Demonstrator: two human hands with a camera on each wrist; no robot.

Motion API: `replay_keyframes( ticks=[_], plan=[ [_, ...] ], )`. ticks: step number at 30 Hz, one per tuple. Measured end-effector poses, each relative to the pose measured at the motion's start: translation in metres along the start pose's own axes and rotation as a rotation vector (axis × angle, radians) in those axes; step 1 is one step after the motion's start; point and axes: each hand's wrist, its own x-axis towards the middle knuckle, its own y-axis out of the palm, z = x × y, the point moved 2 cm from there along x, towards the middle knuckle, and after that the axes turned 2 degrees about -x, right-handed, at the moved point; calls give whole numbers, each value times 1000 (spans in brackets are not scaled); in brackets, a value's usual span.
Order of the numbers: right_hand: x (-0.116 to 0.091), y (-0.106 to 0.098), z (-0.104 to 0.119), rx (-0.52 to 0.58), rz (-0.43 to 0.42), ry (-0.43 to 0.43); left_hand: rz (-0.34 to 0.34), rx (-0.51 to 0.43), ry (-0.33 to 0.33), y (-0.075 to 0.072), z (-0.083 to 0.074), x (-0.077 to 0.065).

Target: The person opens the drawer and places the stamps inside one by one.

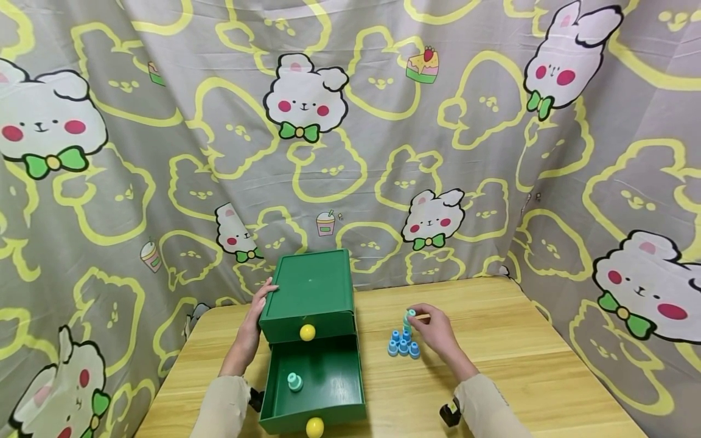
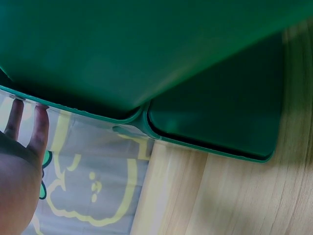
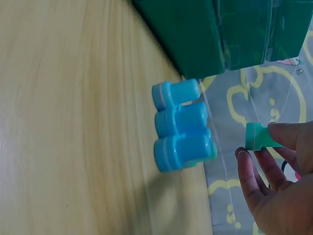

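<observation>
My left hand [image 1: 252, 331] rests along the left side of a green two-drawer box [image 1: 314, 283]. In the left wrist view its straight fingertips [image 2: 40, 120] touch the box's edge. Between thumb and fingers, my right hand [image 1: 435, 331] pinches a small mint-green toy stamp [image 3: 254, 136], just behind a cluster of stamps. Several blue stamps [image 3: 181, 120] stand upright in close rows on the table, and a bit of green shows behind them. Inside the pulled-out lower drawer [image 1: 342, 380], another mint-green stamp [image 1: 294, 382] stands upright. The upper drawer, with a yellow knob [image 1: 308, 332], is closed.
The wooden table [image 1: 547, 377] reaches back to a grey curtain [image 1: 378, 121] printed with bunnies. The lower drawer juts toward the front, its yellow knob [image 1: 314, 427] near the bottom of the head view. Black wrist devices [image 1: 451, 413] sit at the sleeves.
</observation>
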Motion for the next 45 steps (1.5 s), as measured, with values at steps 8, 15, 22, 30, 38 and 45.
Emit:
replay_keyframes(
  ticks=[8,15,22,30,38,45],
  plan=[
    [-6,4,14,2,17,-18,-5,-3,-13,1,-1,0],
    [-11,8,26,13,25,-57,-7,-4,-10,1,-1,0],
    [-17,13,37,26,54,-81,-12,-2,-7,2,-1,1],
    [-23,19,52,45,81,-104,-14,-2,-9,3,-1,2],
    [-31,23,62,59,131,-140,-16,-2,-6,2,-1,1],
    [-39,24,72,70,202,-203,-14,-5,0,2,-1,0]
  ],
)
